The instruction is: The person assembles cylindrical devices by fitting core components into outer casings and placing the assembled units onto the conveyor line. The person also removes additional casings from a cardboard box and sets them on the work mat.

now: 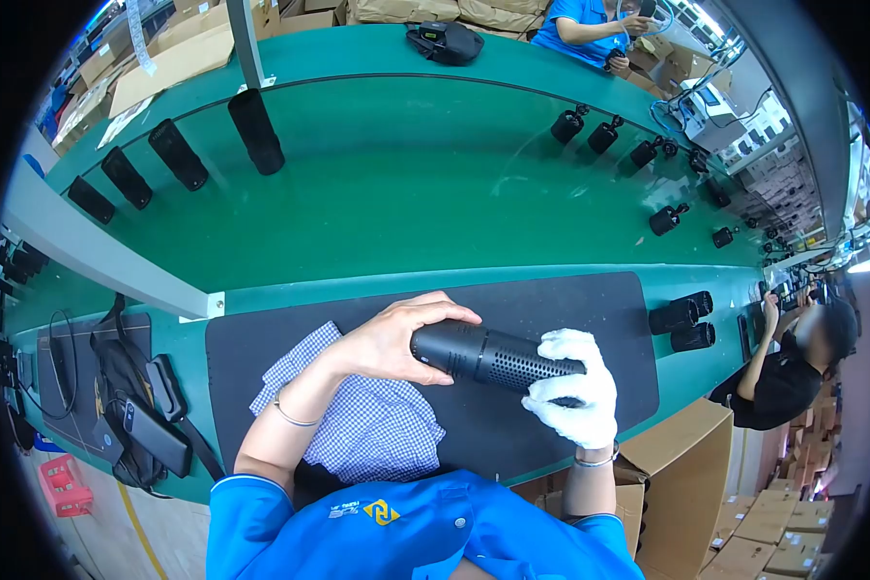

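We held a black cylinder (488, 356) over the middle of the dark mat (609, 309), its perforated part toward the right and slightly nearer to us; we could not tell whether it touched the mat. Our bare left hand (396, 340) had its thumb and fingers curled around the smooth left end. Our right hand (585, 396), in a white glove, had its fingers closed around the perforated right end. A checked cloth (372, 430) lay crumpled on the mat at the near left, beneath our left forearm. Just beyond the mat's right edge we had three dark cylinders (677, 317) close together, and nearer, an open cardboard box (681, 464). On the green surface (406, 193) beyond the mat, four black cylinders (177, 155) were spaced out at the left, and several small black devices (604, 135) at the far right.
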Demonstrator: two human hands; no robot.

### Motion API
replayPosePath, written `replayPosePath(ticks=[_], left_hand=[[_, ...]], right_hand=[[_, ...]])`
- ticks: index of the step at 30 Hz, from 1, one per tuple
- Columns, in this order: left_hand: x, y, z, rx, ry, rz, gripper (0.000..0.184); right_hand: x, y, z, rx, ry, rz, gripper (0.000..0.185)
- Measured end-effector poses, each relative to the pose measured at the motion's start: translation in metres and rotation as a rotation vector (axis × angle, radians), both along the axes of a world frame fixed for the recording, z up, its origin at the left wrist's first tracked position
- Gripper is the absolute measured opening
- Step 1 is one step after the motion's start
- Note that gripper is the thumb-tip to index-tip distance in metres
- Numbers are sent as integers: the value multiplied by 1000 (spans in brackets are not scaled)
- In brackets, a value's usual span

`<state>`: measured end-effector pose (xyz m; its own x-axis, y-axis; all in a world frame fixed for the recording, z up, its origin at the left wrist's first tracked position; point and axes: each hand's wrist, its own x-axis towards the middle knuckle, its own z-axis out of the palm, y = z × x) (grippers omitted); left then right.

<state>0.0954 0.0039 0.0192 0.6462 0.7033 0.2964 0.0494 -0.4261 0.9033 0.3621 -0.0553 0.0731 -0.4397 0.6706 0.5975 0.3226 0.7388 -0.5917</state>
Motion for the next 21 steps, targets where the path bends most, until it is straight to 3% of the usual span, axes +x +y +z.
replayPosePath(ticks=[3,7,8,13,17,21], left_hand=[[3,-2,0,9,1,-6,69],[9,-5,-2,32,-51,-5,69],[10,-5,-2,32,-50,-4,69],[14,-6,1,50,-88,15,71],[13,-7,3,60,-108,17,70],[20,-16,10,90,-134,67,69]], right_hand=[[-4,0,5,18,-10,13,37],[-18,-5,4,-271,408,-226,27],[-20,-4,3,-271,409,-225,27],[-23,6,5,-132,519,-237,22],[-21,13,9,47,421,-119,22],[-27,15,20,111,370,-185,21]])
